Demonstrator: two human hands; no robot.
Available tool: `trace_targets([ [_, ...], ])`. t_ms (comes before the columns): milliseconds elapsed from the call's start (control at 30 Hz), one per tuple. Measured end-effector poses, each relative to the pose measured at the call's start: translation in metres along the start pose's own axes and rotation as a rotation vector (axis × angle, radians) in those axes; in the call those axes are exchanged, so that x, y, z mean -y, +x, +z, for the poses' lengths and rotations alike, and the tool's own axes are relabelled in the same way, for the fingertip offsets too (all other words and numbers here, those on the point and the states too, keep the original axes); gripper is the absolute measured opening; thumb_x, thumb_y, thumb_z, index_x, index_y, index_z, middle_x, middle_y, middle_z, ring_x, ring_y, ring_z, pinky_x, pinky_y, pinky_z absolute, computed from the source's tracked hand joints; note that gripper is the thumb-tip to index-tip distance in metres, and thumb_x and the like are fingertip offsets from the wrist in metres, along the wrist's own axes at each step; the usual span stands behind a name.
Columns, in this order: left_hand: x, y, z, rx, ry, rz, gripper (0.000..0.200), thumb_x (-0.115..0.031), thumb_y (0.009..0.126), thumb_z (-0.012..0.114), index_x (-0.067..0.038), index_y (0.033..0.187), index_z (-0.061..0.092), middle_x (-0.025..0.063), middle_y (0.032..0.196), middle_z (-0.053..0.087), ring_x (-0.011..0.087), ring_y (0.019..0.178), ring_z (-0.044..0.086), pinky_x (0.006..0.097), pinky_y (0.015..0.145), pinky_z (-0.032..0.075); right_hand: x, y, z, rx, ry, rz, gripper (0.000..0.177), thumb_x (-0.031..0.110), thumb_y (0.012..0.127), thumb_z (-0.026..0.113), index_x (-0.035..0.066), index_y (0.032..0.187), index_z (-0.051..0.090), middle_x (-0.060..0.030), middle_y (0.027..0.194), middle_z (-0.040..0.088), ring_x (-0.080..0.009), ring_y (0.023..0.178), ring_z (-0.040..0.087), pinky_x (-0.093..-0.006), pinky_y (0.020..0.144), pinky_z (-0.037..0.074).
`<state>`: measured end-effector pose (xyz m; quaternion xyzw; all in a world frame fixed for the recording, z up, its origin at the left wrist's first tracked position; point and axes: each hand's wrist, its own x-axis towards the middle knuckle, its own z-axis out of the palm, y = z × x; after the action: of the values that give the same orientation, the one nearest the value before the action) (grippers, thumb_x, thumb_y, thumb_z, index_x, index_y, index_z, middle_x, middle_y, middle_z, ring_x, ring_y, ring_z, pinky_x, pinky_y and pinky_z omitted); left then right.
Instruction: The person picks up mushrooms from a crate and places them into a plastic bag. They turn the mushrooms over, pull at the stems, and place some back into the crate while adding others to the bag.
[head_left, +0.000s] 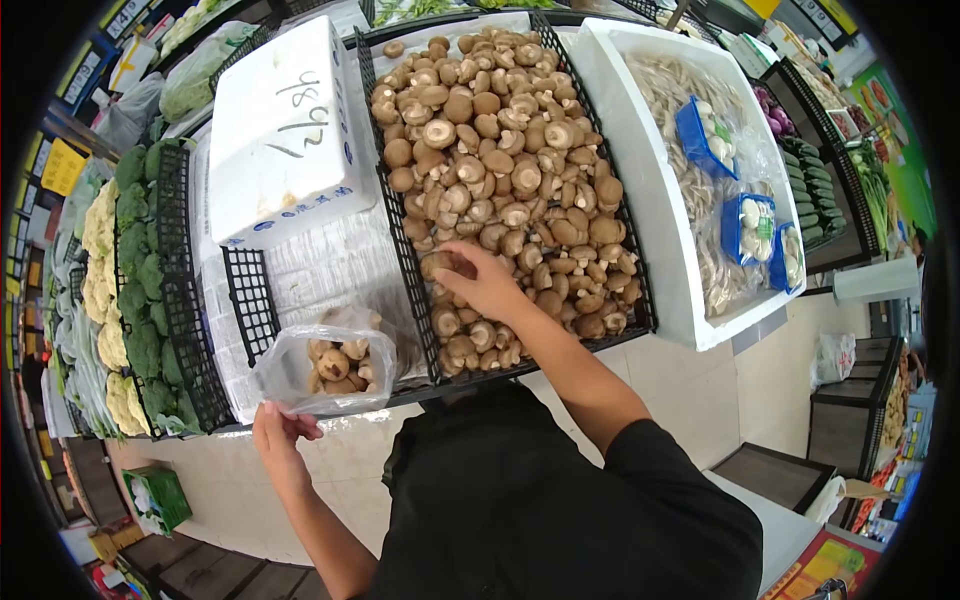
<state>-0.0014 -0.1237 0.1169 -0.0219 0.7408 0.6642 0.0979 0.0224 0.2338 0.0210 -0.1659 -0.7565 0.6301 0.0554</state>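
My right hand (pixel 482 282) reaches into a black crate (pixel 398 215) heaped with brown shiitake mushrooms (pixel 465 170). Its thumb and fingers are closed around one mushroom (pixel 434 264) near the crate's left side. A clear plastic bag (pixel 280 372) sits on the wrapped surface left of the crate, its mouth turned toward me and several mushrooms (pixel 340 368) inside. At the bag's lower left rim, my left hand (pixel 284 442) pinches the plastic between thumb and fingers.
A white foam box (pixel 275 130) with handwriting stands behind the bag. Broccoli (pixel 135 250) and cauliflower (pixel 100 265) lie at the left. On the right, a white foam crate (pixel 640 190) holds pale mushrooms and blue packs (pixel 748 228). A small black basket (pixel 250 300) rests beside the bag.
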Motion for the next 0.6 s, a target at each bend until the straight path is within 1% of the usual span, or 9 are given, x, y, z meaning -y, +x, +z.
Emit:
trace_targets([
  [33, 0.002, -0.002, 0.001, -0.058, 0.011, 0.067, 0.032, -0.029, 0.107, 0.049, -0.007, 0.084, 0.05, 0.0059, 0.068, 0.056, 0.0139, 0.056, 0.054, 0.0255, 0.053, 0.044, -0.009, -0.001, 0.0, 0.034, 0.33, -0.02, 0.044, 0.031, 0.101, 0.065, 0.005, 0.135, 0.057, -0.0023, 0.106, 0.065, -0.0139, 0.091, 0.061, -0.029, 0.086, 0.049],
  [133, 0.005, -0.009, 0.002, -0.217, 0.084, 0.299, 0.028, -0.022, 0.107, 0.047, -0.006, 0.083, 0.047, 0.0032, 0.069, 0.05, 0.0112, 0.057, 0.047, 0.0243, 0.053, 0.04, 0.004, -0.027, -0.018, 0.145, 0.949, 0.078, 0.04, 0.028, 0.105, 0.057, 0.004, 0.136, 0.056, -0.0019, 0.109, 0.065, -0.0132, 0.096, 0.062, -0.0292, 0.087, 0.049],
  [200, -0.002, -0.018, 0.005, -0.293, 0.192, 0.487, 0.025, -0.017, 0.107, 0.044, -0.007, 0.084, 0.046, 0.0019, 0.071, 0.046, 0.0101, 0.058, 0.042, 0.0239, 0.053, 0.037, 0.016, -0.041, -0.026, 0.19, 0.993, -0.037, 0.044, 0.031, 0.106, 0.052, 0.001, 0.138, 0.052, -0.0076, 0.116, 0.064, -0.0169, 0.102, 0.063, -0.0311, 0.088, 0.049],
  [300, -0.027, -0.03, 0.041, -0.192, 0.291, 0.687, 0.011, -0.009, 0.1, 0.054, -0.005, 0.09, 0.052, 0.0027, 0.074, 0.05, 0.0118, 0.058, 0.043, 0.0266, 0.054, 0.037, 0.058, -0.068, -0.038, 0.253, 1.012, -0.16, 0.063, 0.045, 0.103, 0.053, -0.007, 0.138, 0.047, -0.0177, 0.114, 0.064, -0.0252, 0.107, 0.063, -0.0348, 0.091, 0.05],
  [367, -0.045, -0.036, 0.078, -0.033, 0.389, 0.838, 0.007, -0.007, 0.095, 0.06, -0.003, 0.096, 0.055, 0.0034, 0.076, 0.052, 0.0126, 0.062, 0.047, 0.027, 0.058, 0.04, 0.072, -0.078, -0.038, 0.334, 0.981, -0.225, 0.065, 0.048, 0.103, 0.053, -0.007, 0.138, 0.047, -0.0189, 0.112, 0.064, -0.0262, 0.109, 0.063, -0.0354, 0.094, 0.05],
  [400, -0.056, -0.038, 0.099, 0.097, 0.427, 0.927, 0.011, -0.005, 0.092, 0.063, -0.002, 0.1, 0.056, 0.0035, 0.077, 0.053, 0.0127, 0.066, 0.049, 0.0267, 0.061, 0.041, 0.078, -0.082, -0.038, 0.373, 0.965, -0.258, 0.067, 0.049, 0.103, 0.053, -0.007, 0.138, 0.047, -0.0194, 0.111, 0.064, -0.0267, 0.111, 0.063, -0.0357, 0.095, 0.05],
  [467, -0.079, -0.043, 0.127, 0.36, 0.427, 0.868, 0.033, -0.006, 0.08, 0.079, 0.0, 0.108, 0.061, 0.0123, 0.09, 0.061, 0.0195, 0.071, 0.057, 0.0321, 0.061, 0.045, 0.089, -0.088, -0.038, 0.384, 0.836, -0.337, 0.072, 0.054, 0.101, 0.055, -0.006, 0.14, 0.047, -0.0153, 0.12, 0.062, -0.0235, 0.114, 0.061, -0.0355, 0.1, 0.047],
  [533, -0.085, -0.043, 0.155, 0.365, 0.401, 0.933, 0.044, -0.01, 0.075, 0.086, -0.002, 0.113, 0.065, 0.0112, 0.095, 0.061, 0.0208, 0.074, 0.057, 0.0319, 0.062, 0.045, 0.095, -0.094, -0.038, 0.324, 0.679, -0.444, 0.072, 0.054, 0.1, 0.059, -0.004, 0.142, 0.047, -0.0108, 0.127, 0.06, -0.0184, 0.117, 0.059, -0.0342, 0.101, 0.046],
  [600, -0.086, -0.042, 0.17, 0.279, 0.386, 1.07, 0.052, -0.012, 0.072, 0.089, -0.004, 0.118, 0.066, 0.009, 0.095, 0.059, 0.0209, 0.075, 0.055, 0.0315, 0.062, 0.044, 0.1, -0.102, -0.037, 0.325, 0.679, -0.412, 0.077, 0.056, 0.096, 0.065, -0.003, 0.141, 0.046, -0.0116, 0.13, 0.057, -0.02, 0.117, 0.058, -0.0348, 0.1, 0.047],
])
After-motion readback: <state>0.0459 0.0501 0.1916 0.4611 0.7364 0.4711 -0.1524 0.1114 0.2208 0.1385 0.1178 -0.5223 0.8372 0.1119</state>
